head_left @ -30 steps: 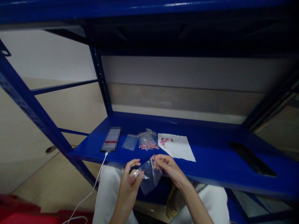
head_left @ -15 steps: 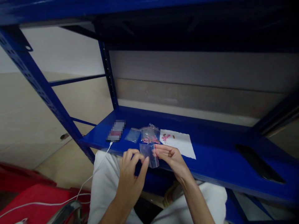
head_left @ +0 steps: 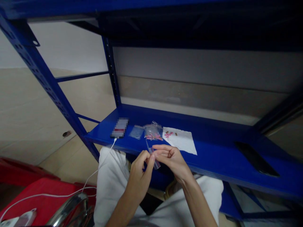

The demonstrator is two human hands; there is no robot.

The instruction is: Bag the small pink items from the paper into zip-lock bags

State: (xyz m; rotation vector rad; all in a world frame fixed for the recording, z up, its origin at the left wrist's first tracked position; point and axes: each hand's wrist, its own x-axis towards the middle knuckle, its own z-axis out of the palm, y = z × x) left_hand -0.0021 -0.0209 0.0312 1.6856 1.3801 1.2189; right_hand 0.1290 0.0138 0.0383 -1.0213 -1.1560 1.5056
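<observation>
A small clear zip bag (head_left: 157, 165) is pinched between both hands just in front of the shelf's front edge, turned nearly edge-on. My left hand (head_left: 142, 168) grips its side with thumb and bent fingers, the fingertips meeting those of the other hand. My right hand (head_left: 174, 160) pinches the bag from the right. Beyond the hands lies a zip bag of pink beads (head_left: 153, 134) on the blue shelf. On its left rests a flat clear zip bag (head_left: 136, 132). A white paper sheet (head_left: 183, 142) to the right carries loose pink beads (head_left: 168, 135) and small brown pieces.
A phone (head_left: 120, 127) lies at the shelf's left end, plugged into a white cable (head_left: 94, 172). Farther right is a flat black object (head_left: 257, 158). Blue uprights (head_left: 47, 82) and an upper shelf frame the space. A red stool (head_left: 44, 192) stands at lower left.
My left hand has closed in on the small bag and now pinches it beside my right hand. The bag has turned from facing me to nearly edge-on. The camera view has shifted slightly.
</observation>
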